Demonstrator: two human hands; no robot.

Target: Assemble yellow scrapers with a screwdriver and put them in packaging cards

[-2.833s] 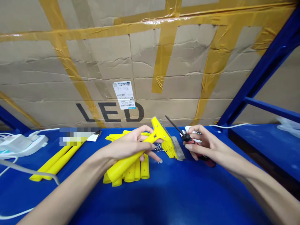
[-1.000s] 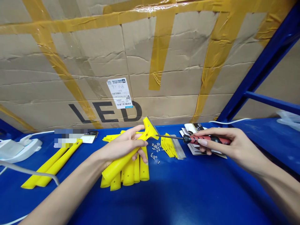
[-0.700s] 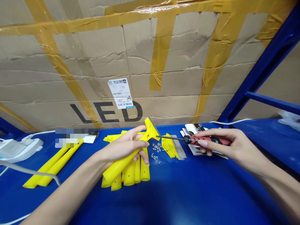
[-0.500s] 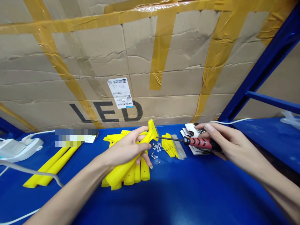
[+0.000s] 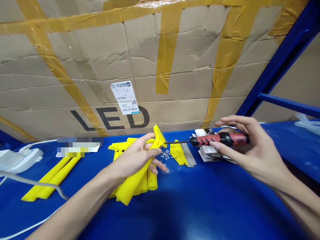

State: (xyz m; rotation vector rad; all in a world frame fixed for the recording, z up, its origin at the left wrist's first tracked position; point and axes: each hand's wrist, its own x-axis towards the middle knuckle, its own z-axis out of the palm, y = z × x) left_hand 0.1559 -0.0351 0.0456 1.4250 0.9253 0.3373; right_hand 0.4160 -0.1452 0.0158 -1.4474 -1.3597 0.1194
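My left hand is wrapped round a yellow scraper, its head tilted up and a thin blade along its far edge. In my right hand lies a red and black screwdriver, the thumb on its handle and the other fingers loosely curved around and behind it. The screwdriver's tip meets the scraper's head; any screw there is too small to make out. Beneath my left hand are several yellow scraper handles. Small loose screws and nuts lie just right of that hand.
Yellow flat pieces and metal blades lie beside printed cards. Two yellow tubes and a white power strip with cables are at left. A large cardboard box stands behind; a blue frame rises at right.
My right hand has shifted along the screwdriver handle, its fingers now more spread and raised, and the handle has turned. The scraper has moved slightly left in the view.
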